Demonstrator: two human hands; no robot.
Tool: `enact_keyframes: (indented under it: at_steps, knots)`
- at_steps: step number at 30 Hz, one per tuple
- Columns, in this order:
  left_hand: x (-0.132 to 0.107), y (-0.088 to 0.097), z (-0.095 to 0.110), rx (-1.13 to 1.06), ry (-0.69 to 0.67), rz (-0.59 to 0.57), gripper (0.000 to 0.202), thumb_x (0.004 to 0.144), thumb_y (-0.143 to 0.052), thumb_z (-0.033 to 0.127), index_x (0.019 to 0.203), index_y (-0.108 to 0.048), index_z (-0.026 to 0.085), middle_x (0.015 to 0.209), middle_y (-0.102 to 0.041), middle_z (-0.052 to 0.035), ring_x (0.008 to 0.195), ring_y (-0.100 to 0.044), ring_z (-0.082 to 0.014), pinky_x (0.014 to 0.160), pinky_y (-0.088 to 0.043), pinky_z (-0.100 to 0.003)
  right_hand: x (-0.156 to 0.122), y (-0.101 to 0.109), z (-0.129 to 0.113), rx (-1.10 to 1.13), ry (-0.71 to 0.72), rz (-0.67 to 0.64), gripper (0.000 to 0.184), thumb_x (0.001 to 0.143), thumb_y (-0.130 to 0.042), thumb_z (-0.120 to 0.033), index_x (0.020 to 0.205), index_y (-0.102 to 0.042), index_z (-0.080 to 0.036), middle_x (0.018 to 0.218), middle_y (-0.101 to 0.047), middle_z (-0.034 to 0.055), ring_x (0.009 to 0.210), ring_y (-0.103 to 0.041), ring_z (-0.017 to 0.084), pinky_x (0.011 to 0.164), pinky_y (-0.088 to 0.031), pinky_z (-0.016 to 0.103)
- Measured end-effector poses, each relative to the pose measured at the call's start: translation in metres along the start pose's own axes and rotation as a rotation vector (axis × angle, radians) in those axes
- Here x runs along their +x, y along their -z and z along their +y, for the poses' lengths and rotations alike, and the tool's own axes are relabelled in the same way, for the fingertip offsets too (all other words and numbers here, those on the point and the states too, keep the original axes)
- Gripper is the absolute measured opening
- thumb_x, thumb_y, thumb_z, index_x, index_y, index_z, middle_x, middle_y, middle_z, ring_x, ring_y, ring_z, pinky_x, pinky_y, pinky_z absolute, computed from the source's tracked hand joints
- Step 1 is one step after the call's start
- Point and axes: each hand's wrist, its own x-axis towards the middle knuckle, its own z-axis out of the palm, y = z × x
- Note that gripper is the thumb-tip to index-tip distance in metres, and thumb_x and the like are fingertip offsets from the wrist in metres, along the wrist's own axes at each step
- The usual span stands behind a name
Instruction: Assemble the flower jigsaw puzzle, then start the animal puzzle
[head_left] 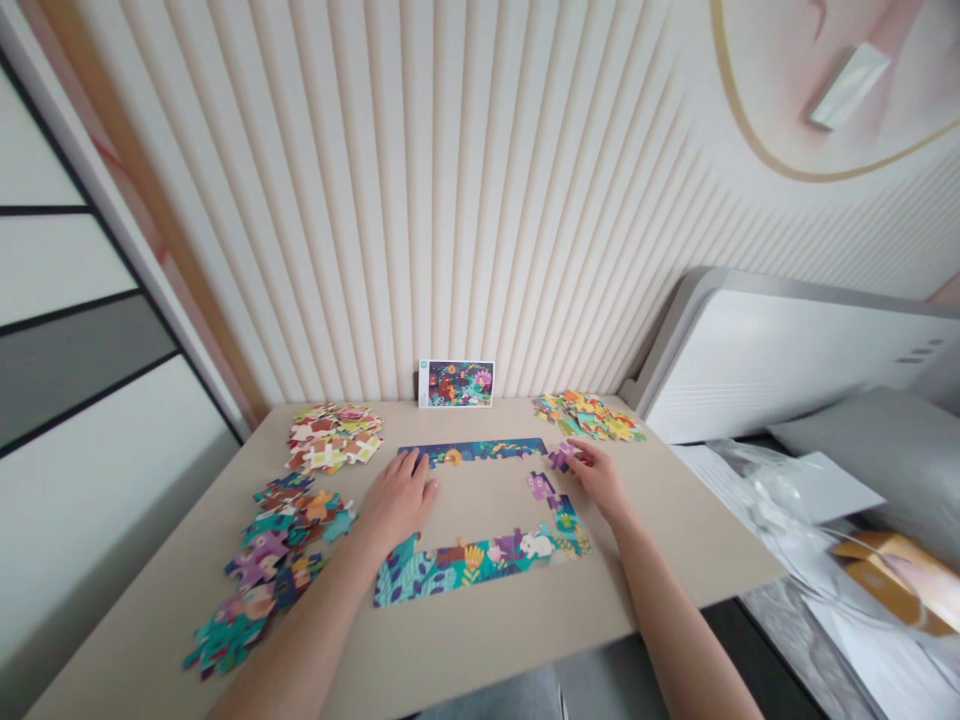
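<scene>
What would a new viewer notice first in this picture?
A frame of jigsaw pieces stands out in the middle of the beige table, the left hand touching its top strip and the right hand on a purple piece. Colourful heaps of loose pieces lie at both sides, and a picture card leans against the ribbed wall behind.

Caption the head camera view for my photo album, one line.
Left hand touches a part-built jigsaw border, right hand holds a purple piece, loose pieces heaped on a beige table.
</scene>
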Motion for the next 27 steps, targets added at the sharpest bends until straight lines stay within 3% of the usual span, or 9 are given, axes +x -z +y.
enact_keyframes:
  at_steps: [7,14,20,23,27]
  knots:
    - [0.0,0.002,-0.001,-0.018,-0.005,0.004,0.054,0.102,-0.038,0.041,0.141,-0.055,0.008,0.148,-0.052,-0.0206,0.138,-0.046,-0.0334,0.116,-0.034,-0.047,0.0,0.01,0.012,-0.043,-0.112,0.056,0.057,0.073,-0.072,-0.04,0.126,-0.058,-0.022,0.076,-0.068,-0.0001,0.066,-0.072,0.02,0.059,-0.056,0.029]
    - [0.0,0.002,0.002,0.024,-0.005,0.006,0.055,0.102,-0.037,0.04,0.141,-0.055,0.006,0.147,-0.052,-0.0216,0.137,-0.047,-0.0346,0.115,-0.035,-0.047,-0.007,0.004,0.005,-0.294,-0.066,-0.018,0.038,0.077,-0.073,-0.051,0.097,-0.067,-0.02,0.069,-0.072,0.002,0.046,-0.061,0.015,0.048,-0.043,0.026]
    - [0.0,0.01,0.007,0.018,-0.005,0.049,0.051,0.101,-0.04,0.037,0.139,-0.058,0.008,0.145,-0.055,-0.0211,0.135,-0.049,-0.0349,0.114,-0.036,-0.05,-0.014,-0.009,-0.005,-0.371,-0.031,-0.013,0.032,0.08,-0.07,-0.052,0.088,-0.066,-0.021,0.07,-0.074,0.0031,0.055,-0.065,0.017,0.05,-0.04,0.025]
    - [0.002,0.023,0.021,-0.036,-0.058,0.105,0.046,0.102,-0.04,0.034,0.137,-0.059,0.012,0.145,-0.055,-0.0185,0.136,-0.047,-0.0334,0.116,-0.035,-0.05,-0.017,-0.014,-0.012,-0.406,-0.024,-0.002,0.027,0.082,-0.069,-0.049,0.087,-0.066,-0.022,0.072,-0.075,0.0035,0.062,-0.068,0.018,0.054,-0.041,0.026]
    - [0.006,0.043,0.063,-0.185,-0.255,0.104,0.038,0.103,-0.04,0.028,0.132,-0.061,0.017,0.14,-0.059,-0.0135,0.134,-0.051,-0.0279,0.115,-0.038,-0.046,-0.018,-0.014,-0.018,-0.417,-0.018,0.002,0.025,0.086,-0.064,-0.048,0.086,-0.066,-0.023,0.072,-0.076,0.0047,0.064,-0.069,0.019,0.057,-0.043,0.027]
